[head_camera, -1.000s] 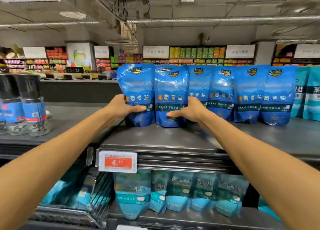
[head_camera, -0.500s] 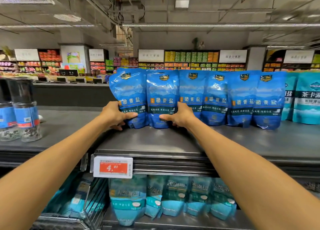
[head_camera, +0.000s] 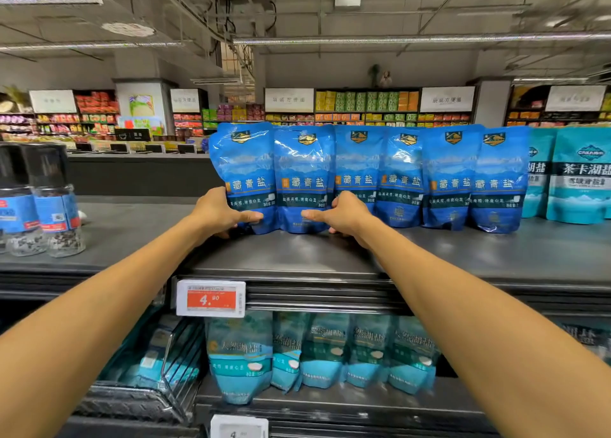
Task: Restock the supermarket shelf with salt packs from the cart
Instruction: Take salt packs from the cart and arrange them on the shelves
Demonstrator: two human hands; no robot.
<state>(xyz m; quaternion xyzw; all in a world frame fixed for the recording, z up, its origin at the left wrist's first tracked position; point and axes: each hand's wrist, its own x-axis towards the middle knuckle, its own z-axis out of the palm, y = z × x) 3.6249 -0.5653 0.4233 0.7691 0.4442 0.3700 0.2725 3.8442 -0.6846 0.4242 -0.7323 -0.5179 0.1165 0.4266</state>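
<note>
Head view, left hand (head_camera: 218, 213) and right hand (head_camera: 344, 214) gripping two blue packs (head_camera: 274, 179) on shelf (head_camera: 297, 256), fingers behind packs hidden, wire basket (head_camera: 165, 371) contents blurred.

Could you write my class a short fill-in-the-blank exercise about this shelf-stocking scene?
1. The dark blue salt packs standing in a row on the top shelf number ____.
2. The price tag on the shelf edge reads ____.
3. The left hand holds the ____ pack in that row, counting from the left.
4. The grinder bottles stand to the ____ of the blue packs.

Missing words: six; 4.90; first; left
</note>
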